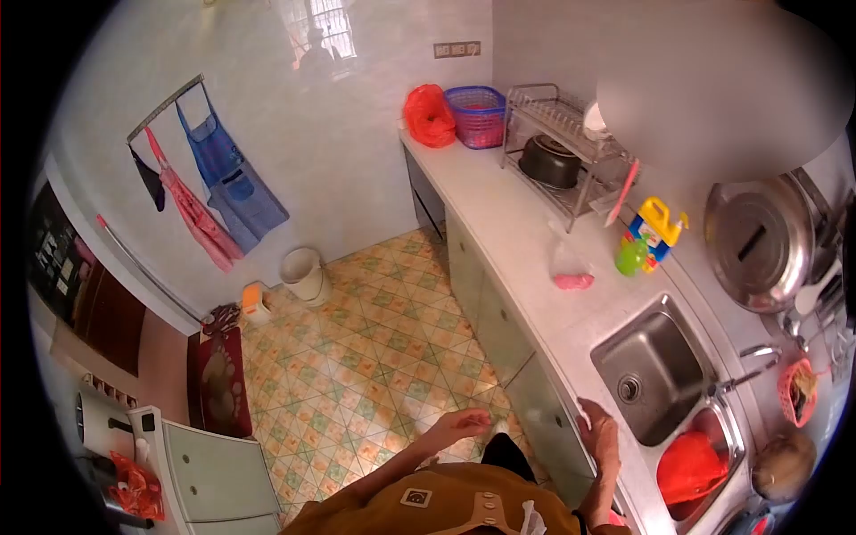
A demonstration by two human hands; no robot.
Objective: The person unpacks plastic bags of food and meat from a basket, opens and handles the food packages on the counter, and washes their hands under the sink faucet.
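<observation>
My left hand [463,426] hangs over the tiled floor in front of my body, its fingers loosely bent and nothing visible in it. Beside the counter's front edge is my right hand [598,430], fingers apart and seemingly holding nothing; I cannot tell whether it touches the edge. Nearest to it is the steel double sink. Its larger basin [655,366] shows a bare bottom with a drain, and a red plastic bag or cloth [691,468] lies in the smaller one. A faucet [744,379] stands behind the basins.
On the white counter [508,214] stand a dish rack [557,116] with a dark pot [550,162], a blue-and-pink basket [477,116], a red bag [430,116], a yellow-and-blue jug [657,227] and a green bottle [631,256]. A white bucket [306,278] is on the floor.
</observation>
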